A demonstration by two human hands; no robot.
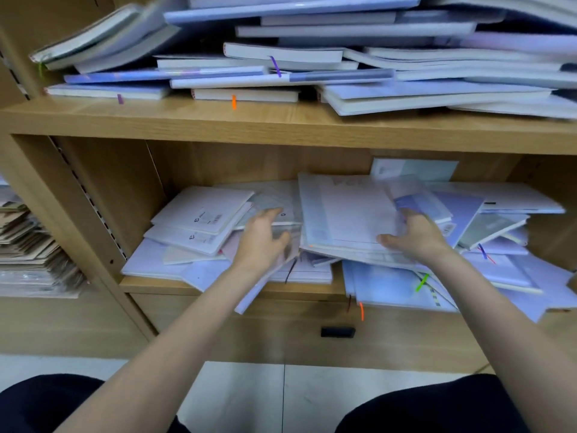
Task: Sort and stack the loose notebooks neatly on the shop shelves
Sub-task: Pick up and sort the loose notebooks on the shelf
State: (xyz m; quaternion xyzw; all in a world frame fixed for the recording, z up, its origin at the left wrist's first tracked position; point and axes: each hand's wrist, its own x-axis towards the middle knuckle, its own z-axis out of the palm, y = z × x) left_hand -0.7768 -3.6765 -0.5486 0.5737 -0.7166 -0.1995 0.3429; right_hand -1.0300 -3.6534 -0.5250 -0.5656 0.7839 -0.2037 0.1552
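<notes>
Loose pale notebooks lie jumbled on the lower shelf [218,287] of a wooden shelf unit. My left hand [265,237] grips a thin clear-wrapped notebook [274,210] in the middle of the heap, fingers over its top and thumb at its edge. My right hand [415,234] holds the near right side of a large white notebook [346,210], which sits tilted on top of the pile; the thumb lies on its cover. Several notebooks hang over the shelf's front edge. The frame is motion-blurred around both hands.
The upper shelf [281,123] carries a tall, messy heap of white and lilac notebooks [312,67]. At far left another bay holds a stack of brown paper goods [31,245]. Below is a drawer with a black handle [337,332], then tiled floor and my knees.
</notes>
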